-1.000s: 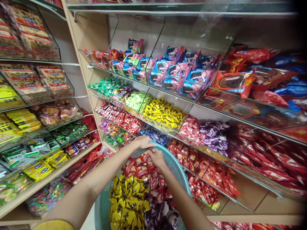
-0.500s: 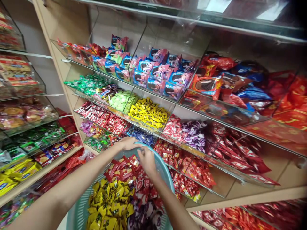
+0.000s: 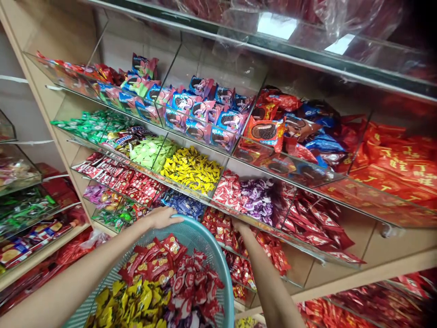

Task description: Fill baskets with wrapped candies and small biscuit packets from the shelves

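Note:
My left hand (image 3: 162,218) is closed on the far rim of a teal plastic basket (image 3: 228,278). Inside the basket lie yellow-wrapped candies (image 3: 131,300), red square packets (image 3: 155,262) and red-and-white twist-wrapped candies (image 3: 196,284), with a few purple ones at the near edge. Past the basket's right side, my right hand (image 3: 241,226) reaches in under the shelf's lip among small red packets (image 3: 218,225). Its fingers are hidden there, so their grip does not show.
Tilted clear shelf bins hold yellow candies (image 3: 193,169), purple-and-white candies (image 3: 256,198), blue-and-pink cookie packs (image 3: 196,109) and orange-red packets (image 3: 406,159). A transparent shelf lip (image 3: 252,217) runs just above my right hand. More stocked shelves (image 3: 27,205) stand at the left.
My right hand has left the basket and moved right into the red packets' bin. My left hand stays on the rim. The view has shifted to the right.

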`<state>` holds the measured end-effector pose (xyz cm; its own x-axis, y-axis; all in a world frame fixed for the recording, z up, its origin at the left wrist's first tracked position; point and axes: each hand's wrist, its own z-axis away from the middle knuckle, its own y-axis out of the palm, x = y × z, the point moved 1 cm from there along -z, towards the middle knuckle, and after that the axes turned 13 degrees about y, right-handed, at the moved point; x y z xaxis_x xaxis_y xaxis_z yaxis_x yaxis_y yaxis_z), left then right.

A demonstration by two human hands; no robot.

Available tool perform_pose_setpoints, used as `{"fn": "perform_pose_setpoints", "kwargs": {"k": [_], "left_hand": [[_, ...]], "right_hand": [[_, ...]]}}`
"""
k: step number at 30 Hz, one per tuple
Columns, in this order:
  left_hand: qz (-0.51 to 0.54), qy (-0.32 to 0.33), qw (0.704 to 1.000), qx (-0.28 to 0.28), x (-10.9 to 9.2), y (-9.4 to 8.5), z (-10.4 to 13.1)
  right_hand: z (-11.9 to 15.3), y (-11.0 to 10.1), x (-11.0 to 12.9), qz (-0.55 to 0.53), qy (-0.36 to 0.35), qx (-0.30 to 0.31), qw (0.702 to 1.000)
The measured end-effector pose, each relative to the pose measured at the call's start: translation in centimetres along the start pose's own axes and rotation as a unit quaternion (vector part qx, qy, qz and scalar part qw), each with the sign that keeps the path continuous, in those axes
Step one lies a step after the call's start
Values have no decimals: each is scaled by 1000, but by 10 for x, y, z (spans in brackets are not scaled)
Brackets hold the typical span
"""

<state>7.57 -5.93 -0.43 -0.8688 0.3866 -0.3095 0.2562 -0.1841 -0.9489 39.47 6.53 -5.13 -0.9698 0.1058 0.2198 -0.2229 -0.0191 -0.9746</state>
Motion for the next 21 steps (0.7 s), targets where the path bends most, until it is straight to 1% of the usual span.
{"fn": "perform_pose_setpoints", "kwargs": {"k": [4, 6, 9, 11, 13, 15, 18, 21], "left_hand": [[-6, 4, 1000, 3, 0, 0, 0], [-15, 7, 1000, 5, 1, 0, 0], [-23, 10, 1000, 4, 1, 1, 0], [-19, 10, 1000, 4, 1, 1, 1], [-16, 4, 1000, 7, 1, 2, 1], [-16, -5, 1000, 7, 1, 3, 1], [-17, -7, 1000, 8, 0, 3, 1], [-17, -10, 1000, 7, -1, 2, 2]], "right_hand": [[-6, 17, 1, -4, -11, -11, 1000], [-6, 23, -1, -4, -16, -31, 999], [-3, 31, -3, -2, -6, -68, 998], [-1, 35, -3, -8, 6, -73, 997], [-1, 37, -4, -20, 20, -56, 998], [-1, 37, -5, -38, 25, -24, 999], [-2, 34, -6, -61, 24, 18, 998], [2, 29, -3, -60, 22, 50, 997]]}}
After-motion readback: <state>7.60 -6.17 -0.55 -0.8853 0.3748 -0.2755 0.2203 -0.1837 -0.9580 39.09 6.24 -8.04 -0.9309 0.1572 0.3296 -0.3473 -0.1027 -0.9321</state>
